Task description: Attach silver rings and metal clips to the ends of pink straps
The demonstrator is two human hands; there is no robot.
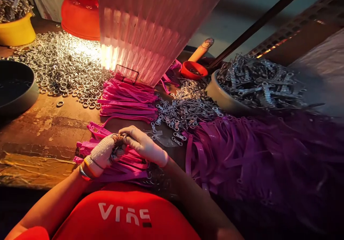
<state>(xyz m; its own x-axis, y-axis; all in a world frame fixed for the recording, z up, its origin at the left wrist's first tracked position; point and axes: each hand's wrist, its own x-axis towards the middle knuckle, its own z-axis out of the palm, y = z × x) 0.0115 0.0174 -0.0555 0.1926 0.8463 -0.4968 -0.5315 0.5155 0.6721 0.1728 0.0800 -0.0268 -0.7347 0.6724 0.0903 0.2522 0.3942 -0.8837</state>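
My left hand [101,154], in a pale knit glove, is closed around small metal pieces [116,154] near the table's front edge. Beside it on the right, my right hand [145,146], in a light glove, has its fingertips pressed together against the left hand's fingers; what they pinch is too small to name. Under both hands lie pink straps [126,172]. Just beyond them is a neat stack of pink straps [129,102]. Metal clasps [188,103] are heaped to the right of that stack, and metal rings [64,64] to its left.
A red lamp [80,17] hangs over the rings beside a corrugated translucent sheet [145,28]. A dark bowl [32,94] and yellow tub [17,32] stand left. Right are a small red bowl [194,70], a pale bowl [228,98] of metal parts and piled purple straps [242,150].
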